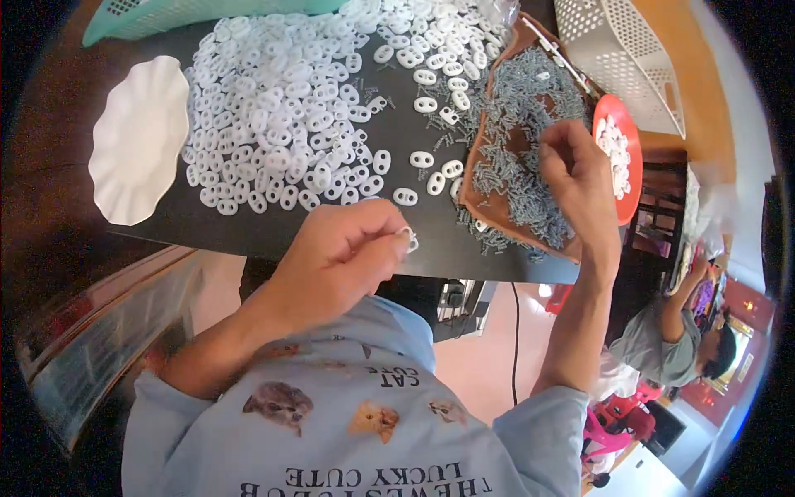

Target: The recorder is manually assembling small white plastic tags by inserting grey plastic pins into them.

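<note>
My left hand (pixel 352 248) is above the table's near edge, its thumb and fingers pinched on a small white plastic cord-lock piece (pixel 412 240) with a hole in it. My right hand (pixel 580 170) hovers over a heap of small grey metal springs (pixel 517 124), its fingers curled toward the thumb. Whether a spring sits between those fingertips is too small to tell. The springs lie on a brown tray-like sheet (pixel 490 214) with raised edges. Left of it spreads a big pile of white oval two-holed plastic pieces (pixel 265 116), several lying loose near my left hand.
A white scalloped dish (pixel 137 141) is at the table's left. To the right, a red plate (pixel 632 157) holds small white pieces. A green basket (pixel 149 21) and a white perforated basket (pixel 621 50) stand at the back. Another person (pixel 679 340) sits far right.
</note>
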Motion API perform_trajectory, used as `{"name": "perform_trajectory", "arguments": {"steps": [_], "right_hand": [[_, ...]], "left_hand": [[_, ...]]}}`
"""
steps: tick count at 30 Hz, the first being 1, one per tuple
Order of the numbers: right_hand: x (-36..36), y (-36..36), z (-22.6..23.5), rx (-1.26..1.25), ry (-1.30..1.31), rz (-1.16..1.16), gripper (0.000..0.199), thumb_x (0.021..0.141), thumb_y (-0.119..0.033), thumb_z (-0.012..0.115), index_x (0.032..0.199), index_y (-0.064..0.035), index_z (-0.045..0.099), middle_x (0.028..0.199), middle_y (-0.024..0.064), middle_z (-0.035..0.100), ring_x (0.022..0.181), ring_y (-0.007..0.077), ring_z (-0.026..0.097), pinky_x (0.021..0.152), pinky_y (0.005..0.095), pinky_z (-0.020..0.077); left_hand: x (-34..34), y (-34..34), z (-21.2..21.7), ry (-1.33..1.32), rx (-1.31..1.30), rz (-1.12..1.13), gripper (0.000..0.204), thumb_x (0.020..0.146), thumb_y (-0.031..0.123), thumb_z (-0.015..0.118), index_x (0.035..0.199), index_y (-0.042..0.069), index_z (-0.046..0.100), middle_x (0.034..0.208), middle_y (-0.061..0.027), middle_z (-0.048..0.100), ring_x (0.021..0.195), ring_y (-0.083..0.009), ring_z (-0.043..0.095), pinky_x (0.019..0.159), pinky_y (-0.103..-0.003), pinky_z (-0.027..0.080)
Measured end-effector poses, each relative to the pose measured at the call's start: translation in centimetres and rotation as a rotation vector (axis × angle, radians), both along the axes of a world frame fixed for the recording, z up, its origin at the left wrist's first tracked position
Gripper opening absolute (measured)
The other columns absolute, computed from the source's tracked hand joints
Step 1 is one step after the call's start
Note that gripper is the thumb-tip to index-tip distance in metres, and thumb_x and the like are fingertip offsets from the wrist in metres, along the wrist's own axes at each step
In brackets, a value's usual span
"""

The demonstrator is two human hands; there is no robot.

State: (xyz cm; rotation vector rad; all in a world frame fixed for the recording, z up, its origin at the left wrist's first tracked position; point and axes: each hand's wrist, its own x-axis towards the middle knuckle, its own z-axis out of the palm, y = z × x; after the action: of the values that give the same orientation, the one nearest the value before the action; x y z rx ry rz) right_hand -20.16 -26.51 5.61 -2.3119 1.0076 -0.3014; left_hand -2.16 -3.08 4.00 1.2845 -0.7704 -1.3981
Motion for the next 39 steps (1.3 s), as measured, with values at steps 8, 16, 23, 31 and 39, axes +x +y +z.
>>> {"name": "perform_trajectory", "arguments": {"steps": [8, 16, 23, 31, 39], "right_hand": [[-0.6, 0.4, -0.5, 0.075, -0.077, -0.015, 0.013, 0.089, -0.003, 0.058, 0.102, -0.0005, 0.06, 0.076, -0.0053, 0.052, 0.067, 0.0022, 0.044, 0.059, 0.0191, 0.0365], [1.8, 6.4, 1.3, 0.339, -0.22, 0.103, 0.016, 0.093, -0.001, 0.053, 0.107, -0.0008, 0.061, 0.08, -0.0035, 0.056, 0.073, 0.0038, 0.048, 0.066, 0.0205, 0.0405], [3.7, 9.6, 0.6, 0.45, -0.259, 0.326, 0.02, 0.093, -0.001, 0.053, 0.111, -0.0009, 0.06, 0.079, -0.0001, 0.058, 0.075, 0.0051, 0.052, 0.066, 0.0199, 0.0416], [4.1, 10.8, 1.5, 0.541, -0.228, 0.278, 0.024, 0.094, -0.003, 0.054, 0.117, 0.0001, 0.057, 0.077, -0.001, 0.056, 0.072, 0.005, 0.052, 0.065, 0.019, 0.0413], [4.4, 11.1, 1.3, 0.444, -0.2, 0.355, 0.023, 0.094, -0.002, 0.053, 0.117, 0.0016, 0.057, 0.078, 0.0008, 0.058, 0.07, 0.0057, 0.054, 0.064, 0.0192, 0.0434]], "left_hand": [[-0.3, 0.5, -1.2, 0.084, -0.041, 0.065, 0.016, 0.094, 0.014, 0.053, 0.083, 0.002, 0.055, 0.063, 0.0022, 0.05, 0.053, -0.0036, 0.046, 0.046, -0.021, 0.036], [-0.2, 0.2, -1.9, 0.094, -0.046, 0.034, 0.018, 0.096, 0.018, 0.05, 0.087, 0.003, 0.055, 0.067, 0.0, 0.054, 0.056, -0.0052, 0.05, 0.047, -0.021, 0.039], [0.0, 0.3, -2.2, 0.103, -0.085, -0.005, 0.018, 0.098, 0.017, 0.048, 0.091, 0.002, 0.055, 0.068, -0.0004, 0.054, 0.056, -0.0059, 0.05, 0.048, -0.02, 0.039], [-0.3, 0.5, -2.7, 0.063, -0.167, 0.016, 0.02, 0.097, 0.018, 0.048, 0.089, 0.002, 0.057, 0.065, 0.0018, 0.05, 0.052, -0.0045, 0.044, 0.046, -0.021, 0.035], [-0.2, 0.6, -2.3, 0.076, -0.187, 0.026, 0.018, 0.096, 0.015, 0.051, 0.088, 0.001, 0.059, 0.068, 0.0022, 0.051, 0.062, -0.0038, 0.043, 0.054, -0.024, 0.036]]}}
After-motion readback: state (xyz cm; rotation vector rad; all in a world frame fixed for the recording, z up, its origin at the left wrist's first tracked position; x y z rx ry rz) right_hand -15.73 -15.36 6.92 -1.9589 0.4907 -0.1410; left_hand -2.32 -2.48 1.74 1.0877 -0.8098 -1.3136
